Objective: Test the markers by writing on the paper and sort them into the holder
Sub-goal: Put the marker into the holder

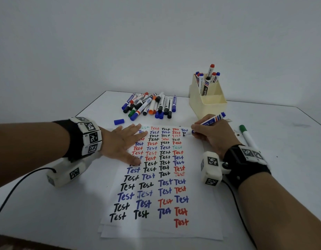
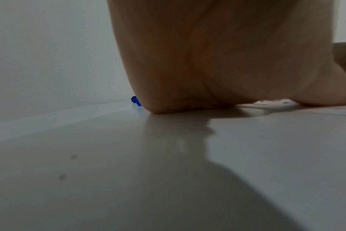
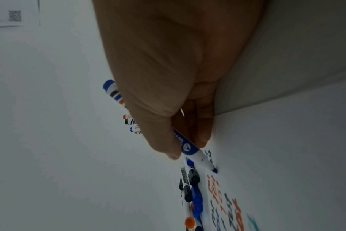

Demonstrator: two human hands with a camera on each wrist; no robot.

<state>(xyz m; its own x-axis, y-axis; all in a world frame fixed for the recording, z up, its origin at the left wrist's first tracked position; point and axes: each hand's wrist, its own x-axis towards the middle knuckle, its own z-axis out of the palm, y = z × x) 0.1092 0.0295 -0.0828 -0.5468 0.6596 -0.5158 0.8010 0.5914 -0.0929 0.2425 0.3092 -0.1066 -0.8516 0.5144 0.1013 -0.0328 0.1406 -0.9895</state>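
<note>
A sheet of paper [image 1: 156, 230] covered in rows of "Test" in black, blue and red lies in front of me. My left hand [image 1: 125, 143] lies flat on its upper left part, fingers straight. My right hand [image 1: 210, 134] pinches an uncapped blue marker [image 1: 209, 121], whose tip touches the paper's top right corner; in the right wrist view the blue marker [image 3: 192, 150] slants down to the sheet. Its blue cap [image 1: 119, 121] lies loose left of the paper. A cream holder [image 1: 210, 103] at the back right has several markers standing in its rear compartment.
A pile of markers [image 1: 150, 105] in several colours lies behind the paper. A green marker [image 1: 247, 135] rests on the table to the right of my right hand. Cables run from both wrist cameras across the white table [image 1: 282, 141].
</note>
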